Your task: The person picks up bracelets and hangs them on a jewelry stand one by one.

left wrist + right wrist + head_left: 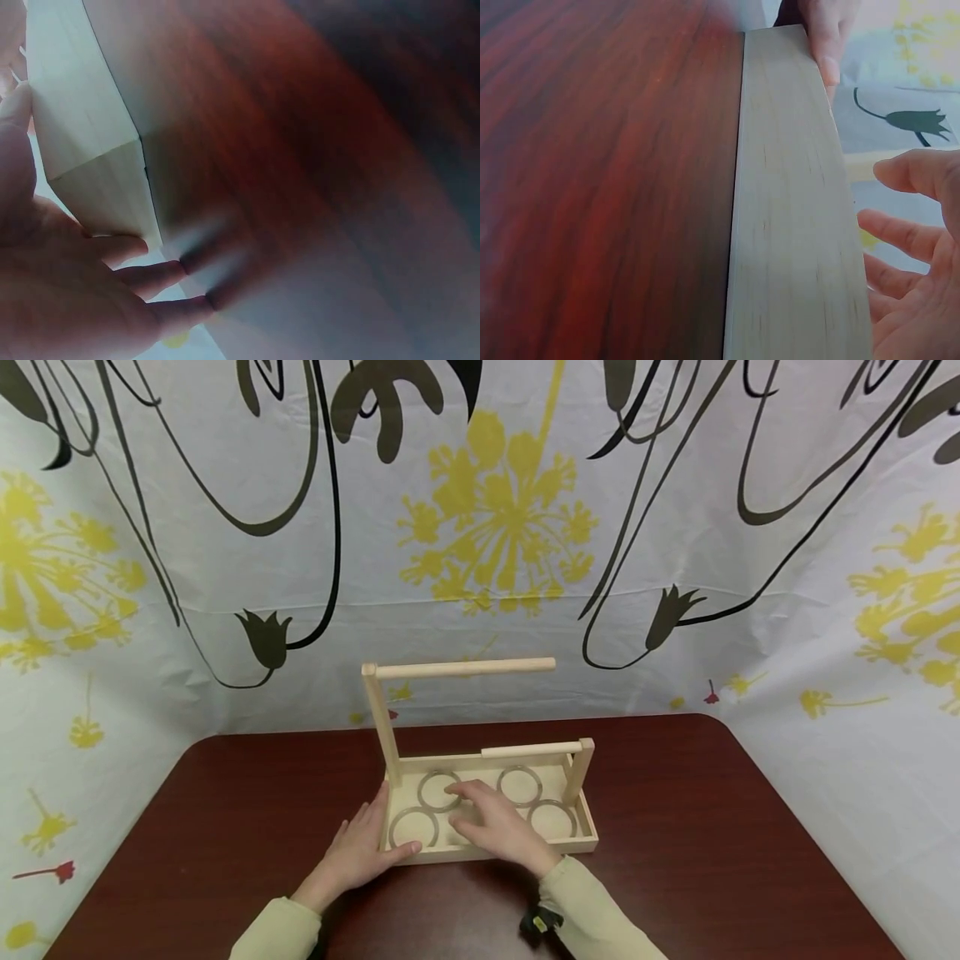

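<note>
A shallow pale wooden tray (465,853) stands on the table, with several thin grey-brown circles (541,787) on its floor. Whether these are loose rings or part of the tray cannot be told. My left hand (362,850) is at the tray's front left corner. Its thumb rests on the front rim and its straight fingers lie along the left end wall (101,187). Above the tray, my right hand (491,822) has its fingers apart, the index fingertip near the back left circle (419,791). In the right wrist view nothing shows between those spread fingers.
A tall post (381,727) at the tray's left end carries a long horizontal bar (465,668). A shorter post (577,772) on the right carries a lower bar (528,750). The dark red table (675,827) meets a patterned cloth (510,568) at the back.
</note>
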A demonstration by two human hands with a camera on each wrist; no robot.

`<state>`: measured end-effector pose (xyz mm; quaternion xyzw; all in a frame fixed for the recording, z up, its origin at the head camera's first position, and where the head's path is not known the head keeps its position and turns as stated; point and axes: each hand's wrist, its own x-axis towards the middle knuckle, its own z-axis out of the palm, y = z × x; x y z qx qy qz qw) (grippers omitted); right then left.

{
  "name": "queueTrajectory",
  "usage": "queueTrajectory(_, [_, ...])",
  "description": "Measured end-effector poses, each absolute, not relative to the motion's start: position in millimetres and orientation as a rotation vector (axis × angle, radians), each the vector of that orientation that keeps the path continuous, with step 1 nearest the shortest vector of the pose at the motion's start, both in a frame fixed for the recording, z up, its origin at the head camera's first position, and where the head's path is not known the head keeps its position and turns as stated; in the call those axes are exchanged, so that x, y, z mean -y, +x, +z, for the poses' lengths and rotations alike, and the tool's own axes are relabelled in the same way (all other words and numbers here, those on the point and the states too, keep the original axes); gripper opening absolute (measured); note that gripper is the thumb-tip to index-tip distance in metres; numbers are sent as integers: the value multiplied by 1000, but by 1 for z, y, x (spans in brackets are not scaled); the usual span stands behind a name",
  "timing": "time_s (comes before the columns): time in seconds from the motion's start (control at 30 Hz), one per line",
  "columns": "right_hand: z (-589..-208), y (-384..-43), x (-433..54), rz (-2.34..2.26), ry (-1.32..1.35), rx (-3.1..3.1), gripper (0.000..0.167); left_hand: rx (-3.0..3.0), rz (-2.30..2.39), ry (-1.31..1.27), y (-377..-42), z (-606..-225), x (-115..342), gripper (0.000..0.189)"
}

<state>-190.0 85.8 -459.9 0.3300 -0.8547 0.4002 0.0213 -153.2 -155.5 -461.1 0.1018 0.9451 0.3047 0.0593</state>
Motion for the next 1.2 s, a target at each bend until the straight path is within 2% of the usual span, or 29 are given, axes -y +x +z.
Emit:
queueTrajectory(0.9, [-464,-230,-58,1164,1080,2840,62,-2899,1004,370,-156,-467,157,105])
queueTrajectory(1.2, [-470,-234,-59,1120,993,2942,81,-2906,1008,361,-157,-469,156,105])
